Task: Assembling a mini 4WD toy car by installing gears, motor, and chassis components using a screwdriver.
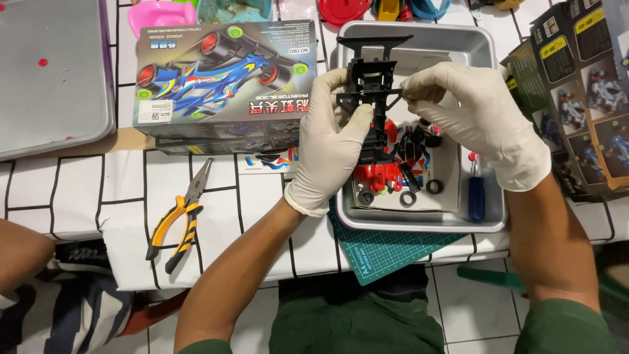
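At the frame's upper centre, the gloved left hand (331, 141) grips a black plastic toy-car chassis (371, 92) above the grey metal tray (485, 49), its fingers closed round it, while the gloved right hand (481, 118) pinches its right edge, apparently mid-assembly and needing steady alignment.

You're at a home hobby setup: surface (216, 196) under a white grid-pattern cloth, model car kit box (223, 82), pliers (178, 216), green cutting mat (386, 252), metal tray (419, 219) of small parts, screwdriver (476, 190), tiled floor (468, 301).
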